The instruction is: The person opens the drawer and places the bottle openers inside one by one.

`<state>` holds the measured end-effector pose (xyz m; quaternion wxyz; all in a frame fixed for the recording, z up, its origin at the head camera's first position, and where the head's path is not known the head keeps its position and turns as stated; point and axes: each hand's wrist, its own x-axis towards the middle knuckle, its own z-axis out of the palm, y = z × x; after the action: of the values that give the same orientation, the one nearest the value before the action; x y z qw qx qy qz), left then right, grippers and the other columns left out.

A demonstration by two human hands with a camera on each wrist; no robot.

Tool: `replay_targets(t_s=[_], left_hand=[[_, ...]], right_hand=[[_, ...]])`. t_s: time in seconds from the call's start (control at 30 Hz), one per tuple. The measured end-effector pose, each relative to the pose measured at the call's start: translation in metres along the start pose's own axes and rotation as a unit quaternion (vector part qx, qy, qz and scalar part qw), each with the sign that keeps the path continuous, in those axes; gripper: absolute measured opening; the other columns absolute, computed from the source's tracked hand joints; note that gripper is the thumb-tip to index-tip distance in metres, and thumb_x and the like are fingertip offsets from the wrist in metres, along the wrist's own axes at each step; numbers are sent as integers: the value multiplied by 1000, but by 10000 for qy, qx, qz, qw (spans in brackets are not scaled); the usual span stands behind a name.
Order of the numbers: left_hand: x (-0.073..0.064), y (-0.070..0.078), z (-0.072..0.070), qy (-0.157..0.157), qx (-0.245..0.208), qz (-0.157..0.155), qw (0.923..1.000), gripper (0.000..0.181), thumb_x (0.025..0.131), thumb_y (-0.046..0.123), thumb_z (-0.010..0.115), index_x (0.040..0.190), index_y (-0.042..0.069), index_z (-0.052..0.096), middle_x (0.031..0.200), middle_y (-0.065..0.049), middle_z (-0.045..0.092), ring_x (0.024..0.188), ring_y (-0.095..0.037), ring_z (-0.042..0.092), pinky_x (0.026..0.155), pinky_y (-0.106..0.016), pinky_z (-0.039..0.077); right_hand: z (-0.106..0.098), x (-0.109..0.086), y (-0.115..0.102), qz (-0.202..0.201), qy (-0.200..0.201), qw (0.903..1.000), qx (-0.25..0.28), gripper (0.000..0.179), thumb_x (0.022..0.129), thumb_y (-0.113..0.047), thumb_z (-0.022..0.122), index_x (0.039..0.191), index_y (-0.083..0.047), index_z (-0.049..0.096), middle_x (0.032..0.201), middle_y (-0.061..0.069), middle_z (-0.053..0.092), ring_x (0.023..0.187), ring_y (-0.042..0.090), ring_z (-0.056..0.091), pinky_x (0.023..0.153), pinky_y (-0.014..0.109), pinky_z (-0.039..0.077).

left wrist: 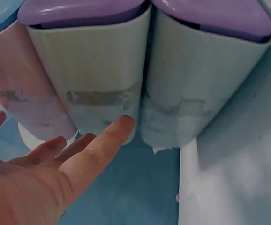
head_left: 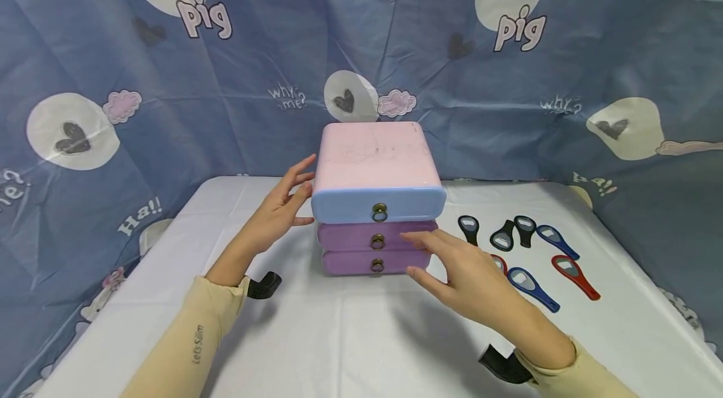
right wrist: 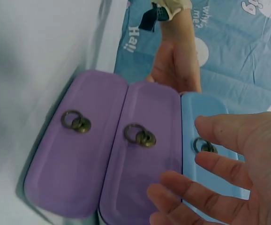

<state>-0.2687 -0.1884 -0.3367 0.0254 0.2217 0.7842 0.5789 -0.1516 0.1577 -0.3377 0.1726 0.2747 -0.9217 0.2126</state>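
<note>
A three-tier drawer box (head_left: pixel 375 156) stands mid-table, with a pink top, a light blue upper drawer (head_left: pixel 344 204) and two purple drawers (head_left: pixel 344 236) below. Each drawer front bears a small brass ring pull (head_left: pixel 380 213), and all three drawers look closed. At the box's left side my left hand (head_left: pixel 277 213) holds nothing, its fingers spread beside the wall; contact cannot be told. My right hand (head_left: pixel 465 266) hovers before the right part of the drawer fronts, fingers loosely bent and holding nothing. In the right wrist view its thumb and fingers are near the blue drawer's ring pull (right wrist: pixel 204 146).
Right of the box lie several small handled pieces resembling magnifying glasses, among them a black one (head_left: pixel 525 230), a blue one (head_left: pixel 533 289) and a red one (head_left: pixel 576 276). A patterned blue cloth (head_left: pixel 361 40) hangs behind the white table (head_left: pixel 316 335).
</note>
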Motion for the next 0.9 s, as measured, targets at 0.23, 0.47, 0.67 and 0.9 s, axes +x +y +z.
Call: replay_targets(t_s=[0.23,0.47,0.67,0.9], left_hand=[[2,0,4,-106,-468,-103,9988,57,117,44,37,171,44,19,172,-17,25,159,-48,34,102,-75,52],[2,1,6,-114,-634,-132,9978,57,118,43,36,171,45,17,171,-19,24,157,-47,34,103,-76,50],[5,-1,8,-81,-643,-166,9978,57,117,44,36,171,46,17,170,-20,25,156,-46,36,103,-76,51],[5,-1,9,-40,-655,-172,9977,57,117,44,37,171,45,17,168,-20,28,155,-46,37,102,-76,51]], right_hand=[[8,8,-7,-99,-16,9980,626,51,99,-33,80,148,-28,64,131,-5,74,95,9,69,73,28,55],[16,16,-12,77,-134,9714,2370,51,102,-21,77,150,-18,62,125,4,77,105,14,75,84,29,62],[24,18,-14,513,-109,9487,3118,52,104,-21,73,154,-24,58,128,7,76,112,13,73,97,30,59],[28,19,-16,540,36,9477,3145,58,104,-17,73,158,-27,55,129,7,76,111,13,74,96,30,60]])
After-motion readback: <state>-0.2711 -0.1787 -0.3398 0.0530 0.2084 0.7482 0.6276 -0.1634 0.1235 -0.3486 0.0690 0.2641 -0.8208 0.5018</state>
